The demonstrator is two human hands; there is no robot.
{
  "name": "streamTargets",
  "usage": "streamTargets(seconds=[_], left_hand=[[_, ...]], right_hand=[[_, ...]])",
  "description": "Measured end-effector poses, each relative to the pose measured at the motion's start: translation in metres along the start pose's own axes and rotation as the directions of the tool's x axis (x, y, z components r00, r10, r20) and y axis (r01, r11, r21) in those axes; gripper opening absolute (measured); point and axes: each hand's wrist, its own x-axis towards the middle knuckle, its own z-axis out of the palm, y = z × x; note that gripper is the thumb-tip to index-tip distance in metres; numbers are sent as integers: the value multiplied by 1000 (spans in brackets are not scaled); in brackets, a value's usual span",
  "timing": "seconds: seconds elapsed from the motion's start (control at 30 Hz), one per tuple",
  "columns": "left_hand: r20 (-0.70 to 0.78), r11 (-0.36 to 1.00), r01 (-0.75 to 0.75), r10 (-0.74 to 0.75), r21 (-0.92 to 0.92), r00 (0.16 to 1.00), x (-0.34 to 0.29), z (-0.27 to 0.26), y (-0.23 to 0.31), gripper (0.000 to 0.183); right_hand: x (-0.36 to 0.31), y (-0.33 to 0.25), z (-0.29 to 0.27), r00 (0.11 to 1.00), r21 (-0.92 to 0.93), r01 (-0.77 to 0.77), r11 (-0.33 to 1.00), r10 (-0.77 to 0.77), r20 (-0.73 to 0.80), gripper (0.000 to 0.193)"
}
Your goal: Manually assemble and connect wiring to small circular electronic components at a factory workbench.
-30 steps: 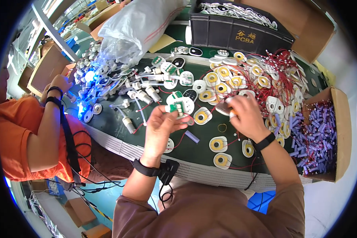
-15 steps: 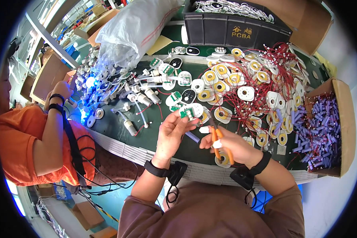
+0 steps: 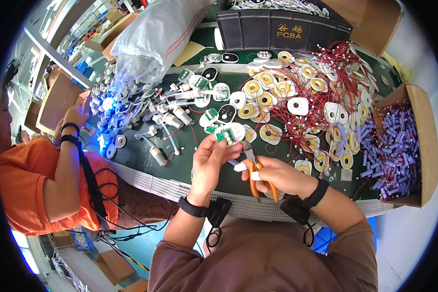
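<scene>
My left hand (image 3: 209, 163) pinches a white rounded plastic housing (image 3: 237, 130) with a small green circuit board (image 3: 224, 136) on it. In my right hand (image 3: 284, 176) is a pair of orange-handled cutting pliers (image 3: 253, 181), its grips spread somewhat apart. White covers wrap some of that hand's fingertips. The metal jaws point up beside the lower edge of the housing, close to my left fingertips. Whether they touch anything cannot be made out. A purple cylindrical cell lies partly hidden between my hands.
White discs with yellow rings (image 3: 265, 100) and red wires are heaped behind my hands. On the right stands a carton (image 3: 427, 146) of purple cells. A black bin (image 3: 282, 31) and a plastic bag (image 3: 153, 34) sit behind. Left, a co-worker's hand (image 3: 76, 116) is near blue-lit parts.
The pliers have turned more upright, and their jaws have come left toward the housing. My left hand keeps its hold. The whole view has shifted slightly.
</scene>
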Motion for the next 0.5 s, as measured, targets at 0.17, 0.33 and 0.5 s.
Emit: streamTargets(seconds=[0.17, 0.33, 0.5], left_hand=[[-78, 884, 176, -232, -433, 970, 2, 27, 7, 18], [-83, 889, 185, -240, -418, 967, -1, 28, 1, 13], [-240, 945, -125, 52, -303, 969, 2, 32, 8, 10]], right_hand=[[7, 11, 13, 968, 299, -190, 935, 129, 214, 33], [11, 13, 14, 963, 170, -256, 951, 235, 135, 41], [0, 19, 37, 863, -927, 87, 366, -493, -114, 54]])
